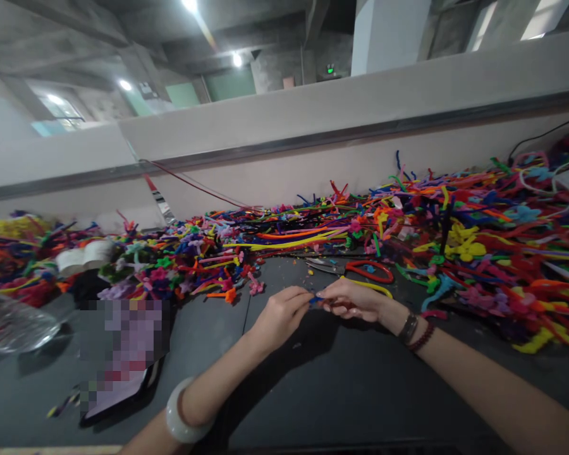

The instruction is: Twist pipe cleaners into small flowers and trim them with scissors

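Note:
Both of my hands meet over the dark tabletop (341, 385) near its middle. My left hand (284, 313) is pinched closed on one end of a small blue pipe-cleaner piece (315, 299). My right hand (353, 299) is closed on the other end, fingertips touching those of the left. A pale bangle (183, 414) sits on my left wrist and dark bead bracelets (415, 333) on my right. Just beyond my hands lie red-handled scissors (355, 268) and a yellow pipe cleaner (372, 287).
A long heap of many-coloured pipe cleaners and small pipe-cleaner flowers (455, 240) runs along the back of the table against a pale wall. A phone (123, 360) lies at the left, with a clear plastic container (14, 322) and white tape rolls (83, 256) beyond.

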Tool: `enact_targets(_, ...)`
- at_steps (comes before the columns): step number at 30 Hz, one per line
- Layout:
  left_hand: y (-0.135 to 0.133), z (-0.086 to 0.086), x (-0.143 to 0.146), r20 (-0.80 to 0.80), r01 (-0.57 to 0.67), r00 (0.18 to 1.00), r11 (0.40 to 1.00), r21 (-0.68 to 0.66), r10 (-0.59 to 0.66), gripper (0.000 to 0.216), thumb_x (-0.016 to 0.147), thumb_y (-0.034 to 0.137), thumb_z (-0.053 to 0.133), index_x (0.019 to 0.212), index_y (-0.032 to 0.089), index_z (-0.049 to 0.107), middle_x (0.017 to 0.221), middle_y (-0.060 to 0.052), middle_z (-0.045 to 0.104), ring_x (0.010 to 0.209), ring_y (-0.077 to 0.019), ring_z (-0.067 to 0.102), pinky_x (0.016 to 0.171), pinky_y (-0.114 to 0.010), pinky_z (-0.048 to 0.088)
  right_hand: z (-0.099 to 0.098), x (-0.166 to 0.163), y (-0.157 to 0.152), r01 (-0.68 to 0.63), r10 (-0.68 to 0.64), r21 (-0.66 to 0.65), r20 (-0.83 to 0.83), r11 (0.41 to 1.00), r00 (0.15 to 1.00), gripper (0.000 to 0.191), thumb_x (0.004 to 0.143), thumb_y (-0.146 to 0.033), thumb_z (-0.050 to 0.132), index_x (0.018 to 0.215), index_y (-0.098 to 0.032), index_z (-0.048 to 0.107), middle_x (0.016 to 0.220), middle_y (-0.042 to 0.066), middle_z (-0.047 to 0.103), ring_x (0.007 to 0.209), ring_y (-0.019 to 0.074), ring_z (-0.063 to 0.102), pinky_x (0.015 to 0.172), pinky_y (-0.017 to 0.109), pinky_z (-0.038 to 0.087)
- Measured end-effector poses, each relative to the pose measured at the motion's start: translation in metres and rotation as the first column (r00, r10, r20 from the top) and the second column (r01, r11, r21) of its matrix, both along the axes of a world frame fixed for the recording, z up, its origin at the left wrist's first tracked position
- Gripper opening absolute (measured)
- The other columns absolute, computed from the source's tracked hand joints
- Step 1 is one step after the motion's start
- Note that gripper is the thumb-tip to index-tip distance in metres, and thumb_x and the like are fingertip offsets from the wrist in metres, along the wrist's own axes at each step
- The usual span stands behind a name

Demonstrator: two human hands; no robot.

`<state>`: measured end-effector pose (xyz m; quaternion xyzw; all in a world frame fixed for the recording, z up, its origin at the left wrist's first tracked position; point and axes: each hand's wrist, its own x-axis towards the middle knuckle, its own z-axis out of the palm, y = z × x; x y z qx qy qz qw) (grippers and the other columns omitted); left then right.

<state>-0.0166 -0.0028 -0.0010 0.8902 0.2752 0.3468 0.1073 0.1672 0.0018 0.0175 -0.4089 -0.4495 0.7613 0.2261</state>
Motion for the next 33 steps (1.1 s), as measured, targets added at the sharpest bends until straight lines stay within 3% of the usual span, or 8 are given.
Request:
enact_targets(5,0.001,-0.002,-0.005,-0.196,0.055,0.980,0.985,0.166,-0.021,0.025,0.081,0.012,0.034,0.095,0.011,0.055,0.089,-0.009,0.058,0.081,-0.0138,0.053,0.073,-0.024,0.044,0.000,-0.001,0.000,-0.040,0.031,0.070,0.128,0.997,0.991,0.019,0.070,-0.024,0.052,0.056,-0.011,0.050,0.039,-0.008,0.036,0.030,-0.0002,0.023,0.027,0.013,0.010)
enact_targets(10,0.001,-0.001,-0.001,-0.233,0.006,0.973,0.999,0.041,0.004,0.027,0.081,0.012,0.032,0.094,0.012,0.056,0.091,-0.009,0.058,0.083,-0.0143,0.052,0.075,-0.024,0.042,0.000,-0.004,-0.003,-0.064,-0.068,0.379,0.327,0.923,0.943,0.016,0.070,-0.024,0.051,0.065,-0.011,0.055,0.048,-0.004,0.044,0.036,0.0021,0.031,0.033,0.015,0.020)
enact_targets(16,0.007,0.000,0.001,-0.116,-0.080,0.993,0.884,-0.461,0.029,0.022,0.076,0.024,0.045,0.065,0.011,0.060,0.060,-0.002,0.058,0.057,-0.0101,0.050,0.055,-0.019,0.039,0.002,-0.004,-0.012,-0.465,-0.230,0.823,0.547,0.326,0.805,0.018,0.077,-0.016,0.043,0.071,-0.013,0.059,0.070,0.004,0.056,0.065,0.0118,0.049,0.061,0.023,0.035)
enact_targets(18,0.011,-0.001,-0.001,-0.065,-0.033,0.998,0.774,-0.632,-0.011,0.027,0.075,0.030,0.045,0.064,0.010,0.060,0.056,-0.001,0.058,0.051,-0.0090,0.048,0.049,-0.018,0.036,0.001,-0.004,-0.012,-0.503,-0.236,0.827,0.556,0.250,0.797,0.019,0.078,-0.016,0.041,0.073,-0.014,0.059,0.076,0.006,0.056,0.070,0.0128,0.050,0.064,0.024,0.035)
enact_targets(20,0.012,0.000,-0.001,-0.020,-0.021,1.000,0.760,-0.650,0.011,0.028,0.076,0.031,0.045,0.067,0.009,0.060,0.057,-0.001,0.059,0.052,-0.0094,0.049,0.048,-0.018,0.036,0.000,-0.004,-0.011,-0.413,-0.253,0.840,0.510,0.354,0.822,0.017,0.078,-0.020,0.043,0.074,-0.014,0.058,0.074,0.005,0.056,0.067,0.0119,0.050,0.061,0.023,0.035)
enact_targets(25,0.005,0.001,0.000,-0.019,-0.012,1.000,0.964,-0.264,0.007,0.019,0.077,0.018,0.043,0.077,0.013,0.062,0.076,-0.004,0.062,0.071,-0.0118,0.054,0.067,-0.020,0.041,-0.005,-0.003,-0.003,-0.110,-0.007,0.337,0.328,0.935,0.944,0.024,0.075,-0.035,0.045,0.067,-0.013,0.050,0.049,-0.005,0.041,0.037,0.0039,0.034,0.034,0.016,0.021)
enact_targets(29,0.002,-0.003,-0.001,-0.083,0.049,0.995,0.997,-0.058,-0.054,0.025,0.079,0.016,0.037,0.091,0.014,0.059,0.086,-0.008,0.060,0.081,-0.0136,0.054,0.075,-0.024,0.041,-0.006,0.000,0.001,-0.090,0.079,0.056,0.182,0.994,0.980,0.023,0.071,-0.032,0.049,0.059,-0.012,0.046,0.046,-0.006,0.037,0.035,0.0013,0.027,0.031,0.014,0.013)
enact_targets(33,0.002,0.001,0.001,-0.077,0.023,0.996,0.986,-0.166,-0.036,0.024,0.078,0.015,0.038,0.085,0.015,0.061,0.081,-0.006,0.061,0.075,-0.0125,0.054,0.070,-0.022,0.041,-0.005,-0.001,-0.001,-0.124,0.033,0.300,0.290,0.946,0.956,0.015,0.070,-0.024,0.050,0.063,-0.011,0.052,0.047,-0.005,0.040,0.039,0.0028,0.032,0.035,0.015,0.021)
